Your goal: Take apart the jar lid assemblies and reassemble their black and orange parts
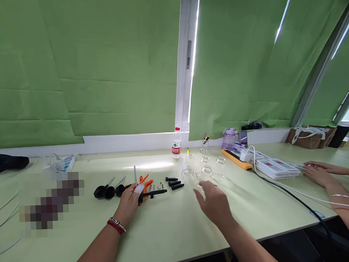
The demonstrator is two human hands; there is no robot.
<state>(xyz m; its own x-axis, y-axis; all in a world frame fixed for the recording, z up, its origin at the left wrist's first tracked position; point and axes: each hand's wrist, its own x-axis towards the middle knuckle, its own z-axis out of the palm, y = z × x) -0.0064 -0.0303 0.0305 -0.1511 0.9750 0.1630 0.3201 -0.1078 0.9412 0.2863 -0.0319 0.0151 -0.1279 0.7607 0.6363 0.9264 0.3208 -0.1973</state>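
Note:
My left hand [130,203], with a red band and a metal bracelet at the wrist, is closed around a black part with a long dark arm [156,193] pointing right. A thin metal rod [135,175] stands up by its fingers. Beside it lie orange plastic pieces [147,183], and black round parts with metal rods [109,192] rest to the left. Small black ribbed pieces [174,183] lie between the hands. My right hand [215,203] is open, thumb apart from the fingers, at the near side of several clear glasses [207,171]. Its fingertips are partly hidden.
A water bottle [176,144] stands at the back near a small glass with pens [204,146]. Rightward are a purple bottle [229,139], an orange power strip [235,159], cables and white cases [276,168]. Another person's hands [317,172] rest by the cases.

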